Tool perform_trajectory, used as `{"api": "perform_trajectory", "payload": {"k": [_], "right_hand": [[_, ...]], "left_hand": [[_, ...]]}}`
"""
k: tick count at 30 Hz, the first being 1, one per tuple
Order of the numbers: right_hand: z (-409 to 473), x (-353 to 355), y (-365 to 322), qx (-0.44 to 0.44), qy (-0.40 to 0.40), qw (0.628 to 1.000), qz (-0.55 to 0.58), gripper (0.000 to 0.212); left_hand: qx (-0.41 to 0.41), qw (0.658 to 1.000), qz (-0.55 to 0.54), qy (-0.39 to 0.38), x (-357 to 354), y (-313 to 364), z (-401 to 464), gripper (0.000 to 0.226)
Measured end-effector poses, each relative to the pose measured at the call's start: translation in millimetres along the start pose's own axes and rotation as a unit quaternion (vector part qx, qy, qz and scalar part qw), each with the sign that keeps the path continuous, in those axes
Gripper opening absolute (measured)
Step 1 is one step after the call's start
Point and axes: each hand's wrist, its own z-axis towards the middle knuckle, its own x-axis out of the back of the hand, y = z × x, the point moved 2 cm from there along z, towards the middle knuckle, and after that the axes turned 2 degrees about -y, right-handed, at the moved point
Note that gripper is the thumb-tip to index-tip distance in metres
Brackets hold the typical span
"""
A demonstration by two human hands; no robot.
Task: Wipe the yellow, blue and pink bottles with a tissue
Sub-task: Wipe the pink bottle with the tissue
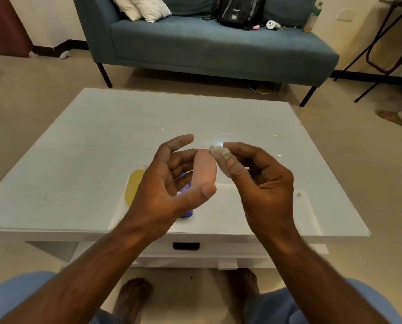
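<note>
No brand or writing can be read on any of the bottles; the blur and the hands cover whatever labels they carry. The black bag [241, 11] on the sofa [209, 43] bears a small pale patch, too small to make out.

The left hand [169, 183] holds the pink bottle [204, 168] above the white surface [101, 141], its grip loose: the fingers curl behind the bottle and the thumb crosses in front near its lower end, while the index finger stands free above. The bottle is tilted, its rounded end toward the right hand. What it contains cannot be told.

The right hand [260, 183] pinches a crumpled tissue [221, 157] between thumb and fingers, a narrow grip closed on the wad. The tissue touches the upper right side of the pink bottle.

The yellow bottle [134, 185] lies on the surface just left of the left hand, translucent, with a yellowish fill or tint; its cap end points away. The blue bottle [186, 202] lies beside it, mostly hidden under the left hand, showing bluish-purple between the fingers and below the palm. Both rest near the front edge of the surface, close together.

On the sofa beyond sit two pale cushions [143, 7], the bag, a white controller [273, 25] and, at the far right end, a tall clear bottle [313, 18] with a green label.
</note>
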Motion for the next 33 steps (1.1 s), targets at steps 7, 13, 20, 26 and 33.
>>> {"api": "perform_trajectory", "payload": {"k": [7,13,20,26,33], "right_hand": [[-11,-4,-12,0.109,-0.066,0.992,-0.018,0.014],[-4,-4,-8,0.078,-0.041,0.994,-0.057,0.016],[-3,-3,-1,0.023,-0.046,0.997,-0.055,0.018],[-9,-1,-12,0.115,-0.097,0.989,-0.011,0.024],[-2,1,3,-0.07,-0.036,0.997,-0.026,0.018]], "left_hand": [[-0.001,0.999,0.04,0.024,9,-2,4,0.104],[-0.029,0.989,0.136,-0.05,4,-4,-1,0.103],[-0.047,0.98,0.188,-0.039,1,-3,-4,0.109],[-0.041,0.968,0.246,0.006,17,-14,3,0.113],[-0.07,0.952,0.294,-0.052,11,-9,4,0.117]]}}
